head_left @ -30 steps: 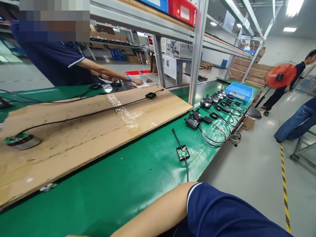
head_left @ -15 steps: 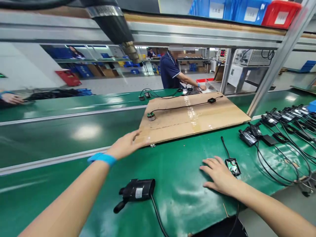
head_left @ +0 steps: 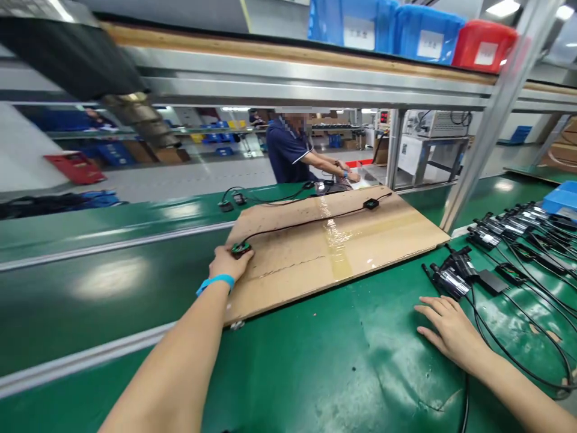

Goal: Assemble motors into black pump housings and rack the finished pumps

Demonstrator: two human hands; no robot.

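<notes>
My left hand (head_left: 229, 264), a blue band on its wrist, is closed around a round part with a green circuit board (head_left: 242, 248) at the left end of a cardboard sheet (head_left: 288, 282). From that part a thin black cable (head_left: 293, 227) runs across the cardboard to a small open black box (head_left: 371, 204). My right hand (head_left: 451, 331) hovers over or rests on the green bench top (head_left: 324, 367), fingers spread and holding nothing visible. Just beyond it lie black devices with cables (head_left: 451, 281). A cable (head_left: 466, 403) emerges below that hand; its upper end is hidden.
More black cabled devices (head_left: 505, 225) line the bench at right, near a blue bin (head_left: 561, 198). Overhead runs a metal shelf beam (head_left: 288, 81) with a hanging dark hose (head_left: 58, 60). An upright post (head_left: 489, 138) stands at right. Opposite, a co-worker (head_left: 288, 150) handles things.
My left hand has moved from the cardboard's near corner onto the round part and closed on it. My right hand has shifted right. The view has turned; the near black device has left it.
</notes>
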